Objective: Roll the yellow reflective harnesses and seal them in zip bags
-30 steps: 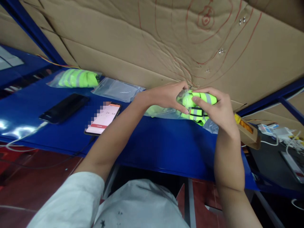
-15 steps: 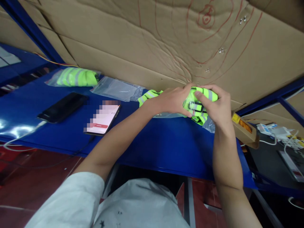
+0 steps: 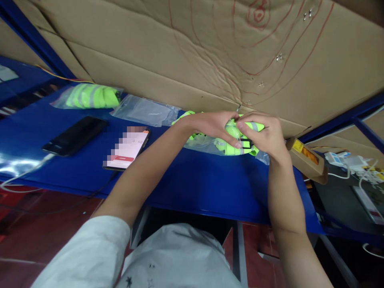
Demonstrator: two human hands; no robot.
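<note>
A neon-yellow reflective vest (image 3: 229, 149) with silver stripes and a black buckle is bunched up at the back of the blue table. My left hand (image 3: 216, 126) grips its left side, thumb lying across the front. On the other side my right hand (image 3: 265, 129) holds the rolled upper part between thumb and fingers. More neon strap lies behind my left wrist. Clear plastic (image 3: 204, 149) shows beneath the vest and sticks out at its right; how far the bag goes around the vest is hidden by my hands.
To the left along the cardboard wall (image 3: 144, 52) lie a bagged rolled vest (image 3: 93, 96) and clear plastic bags (image 3: 145, 111). A black phone (image 3: 75, 135) on a cable and a lit phone (image 3: 127, 150) rest nearer me. At right stand a cardboard box (image 3: 306, 160) and white chargers (image 3: 354, 163).
Both hands and the bunched vest have moved slightly left and down. My right hand has lowered around the roll, and the upper part of the vest looks more pressed down.
</note>
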